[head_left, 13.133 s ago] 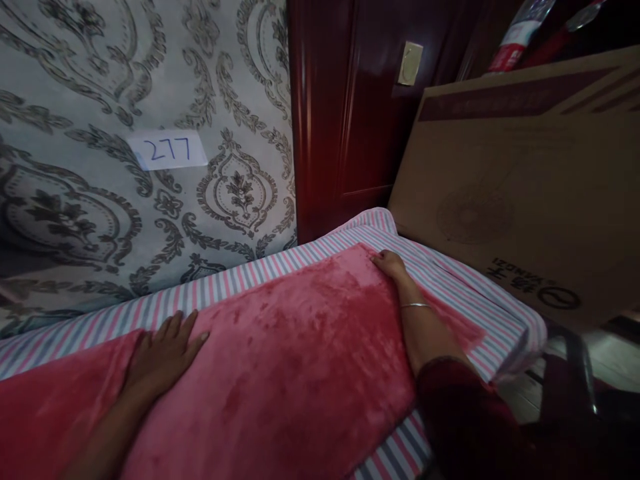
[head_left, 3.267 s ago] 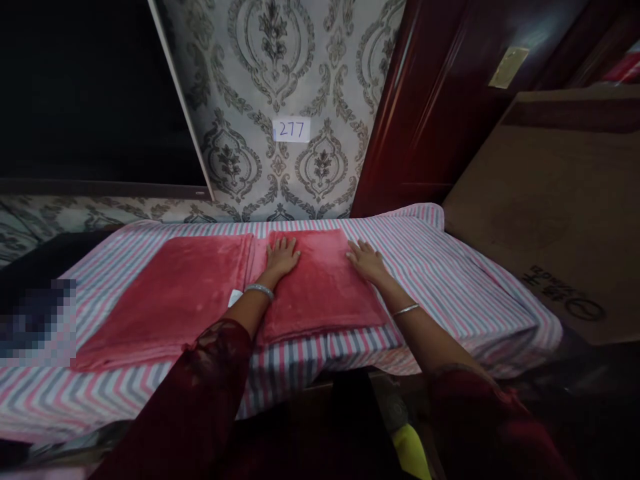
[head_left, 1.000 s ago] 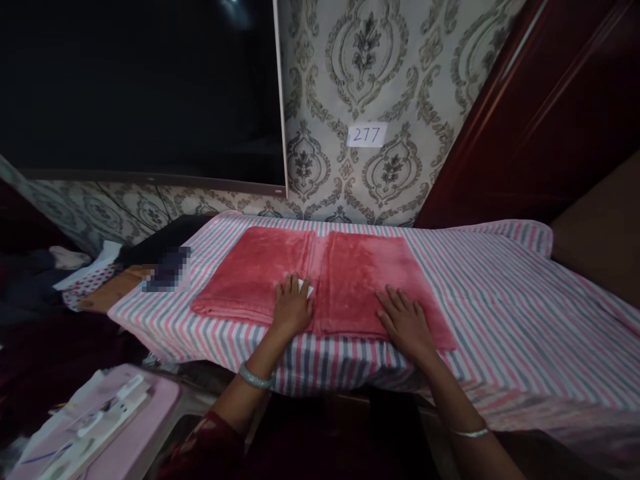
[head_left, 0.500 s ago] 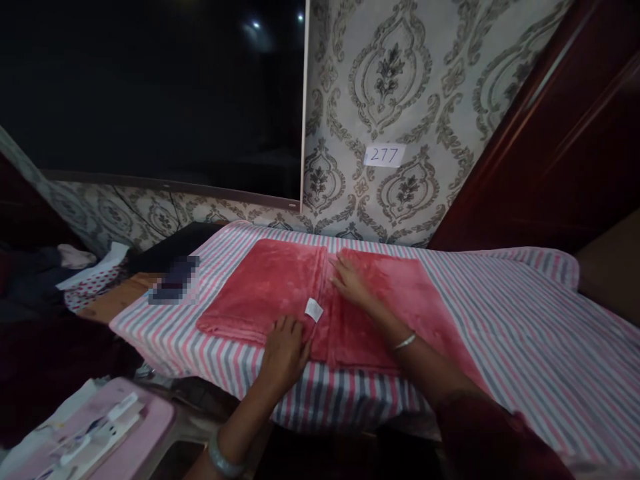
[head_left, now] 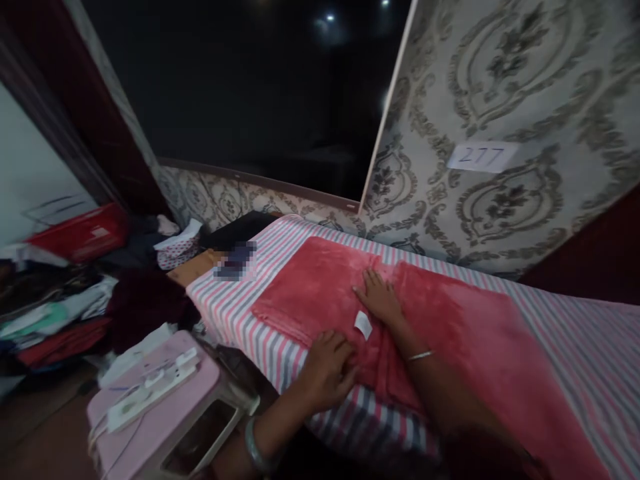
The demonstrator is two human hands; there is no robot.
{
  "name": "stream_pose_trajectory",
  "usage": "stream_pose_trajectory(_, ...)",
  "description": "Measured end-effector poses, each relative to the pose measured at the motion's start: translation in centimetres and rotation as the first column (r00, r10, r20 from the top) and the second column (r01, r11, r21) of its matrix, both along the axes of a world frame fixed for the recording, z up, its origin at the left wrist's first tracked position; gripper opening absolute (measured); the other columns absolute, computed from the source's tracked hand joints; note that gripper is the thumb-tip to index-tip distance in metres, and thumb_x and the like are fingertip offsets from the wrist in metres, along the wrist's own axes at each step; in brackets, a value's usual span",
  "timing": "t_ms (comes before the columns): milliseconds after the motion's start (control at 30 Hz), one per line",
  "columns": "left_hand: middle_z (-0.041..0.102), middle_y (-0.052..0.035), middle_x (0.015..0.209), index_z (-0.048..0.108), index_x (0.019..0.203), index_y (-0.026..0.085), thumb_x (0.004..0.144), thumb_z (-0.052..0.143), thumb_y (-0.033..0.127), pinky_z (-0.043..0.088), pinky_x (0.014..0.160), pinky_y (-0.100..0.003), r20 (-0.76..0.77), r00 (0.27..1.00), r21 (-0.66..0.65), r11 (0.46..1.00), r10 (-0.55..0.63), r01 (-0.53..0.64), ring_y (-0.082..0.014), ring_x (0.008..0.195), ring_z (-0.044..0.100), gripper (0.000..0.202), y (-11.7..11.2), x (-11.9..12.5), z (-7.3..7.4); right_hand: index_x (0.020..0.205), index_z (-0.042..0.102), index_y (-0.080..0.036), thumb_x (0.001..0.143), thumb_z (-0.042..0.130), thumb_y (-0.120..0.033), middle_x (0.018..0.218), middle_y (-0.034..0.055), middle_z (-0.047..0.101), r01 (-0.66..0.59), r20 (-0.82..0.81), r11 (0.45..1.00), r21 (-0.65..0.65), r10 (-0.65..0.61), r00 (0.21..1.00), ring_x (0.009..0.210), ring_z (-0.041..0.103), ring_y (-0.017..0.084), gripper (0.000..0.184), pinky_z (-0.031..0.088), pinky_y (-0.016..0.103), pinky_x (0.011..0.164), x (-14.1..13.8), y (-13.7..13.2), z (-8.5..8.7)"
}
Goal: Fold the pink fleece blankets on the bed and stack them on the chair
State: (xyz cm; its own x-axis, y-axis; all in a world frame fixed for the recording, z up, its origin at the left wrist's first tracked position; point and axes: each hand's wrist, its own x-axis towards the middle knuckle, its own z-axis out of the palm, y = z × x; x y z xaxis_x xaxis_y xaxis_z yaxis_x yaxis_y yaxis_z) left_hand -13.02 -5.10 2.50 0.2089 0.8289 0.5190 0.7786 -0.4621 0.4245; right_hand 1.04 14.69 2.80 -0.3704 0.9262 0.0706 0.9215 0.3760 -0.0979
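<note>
A red plush blanket (head_left: 320, 287) lies on a striped cloth, folded into a thick left part and a right part (head_left: 475, 340) with a seam-like gap between them. My right hand (head_left: 381, 300) rests flat on the left part near that gap, fingers spread. At the blanket's near edge is my left hand (head_left: 325, 370), its fingers bent on the top layer and the thumb apart from them. Between the two hands a small white label (head_left: 363, 325) shows on the red fabric. A bangle circles each wrist.
The striped cloth (head_left: 575, 333) covers the table. A blurred-out dark object (head_left: 236, 260) sits at its left end. Below left, a pink stool (head_left: 165, 393) carries a white power strip (head_left: 150, 393). Behind are a large dark screen (head_left: 260, 100) and a patterned wall.
The view has swung left, so everything sits further right. My right hand has shifted from the gap onto the left part of the blanket. My left hand stays at the near edge.
</note>
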Motion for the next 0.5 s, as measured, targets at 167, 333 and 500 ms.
stream_pose_trajectory(167,0.070,-0.0111,0.115,0.067,0.108,0.021,0.094,0.051,0.030,0.046,0.102,-0.046,0.152,0.943,0.081,0.947,0.297,-0.311,-0.0259,0.112,0.061,0.023,1.0,-6.8,3.0,0.160,0.032,-0.012,0.103,0.030,-0.049,0.167,0.0164,0.026,-0.018,0.007,0.999,0.029,0.018,1.000,0.155,0.024,0.029,0.068,0.028,0.057,0.120,0.3,0.6,-1.1)
stream_pose_trajectory(333,0.063,-0.0159,0.134,0.059,0.129,0.016,0.085,0.059,0.033,0.047,0.107,-0.050,0.293,0.702,-0.051,0.743,0.650,-0.667,-0.0301,0.127,0.058,0.047,2.9,-14.0,0.8,0.161,0.031,-0.015,0.103,0.028,-0.051,0.167,0.0169,0.028,-0.023,-0.009,0.999,0.040,0.024,1.000,0.154,0.025,0.030,0.069,0.030,0.058,0.118,0.4,1.1,-1.9)
stream_pose_trajectory(500,0.073,-0.0117,0.120,0.066,0.121,0.018,0.085,0.055,0.033,0.052,0.103,-0.048,0.346,0.681,-0.239,0.763,0.645,-0.601,-0.0279,0.114,0.067,0.041,3.7,-15.4,-2.0,0.160,0.032,-0.014,0.102,0.028,-0.051,0.166,0.0169,0.029,-0.027,0.004,0.999,0.047,0.027,1.000,0.154,0.026,0.030,0.069,0.030,0.057,0.118,0.3,1.1,-1.9)
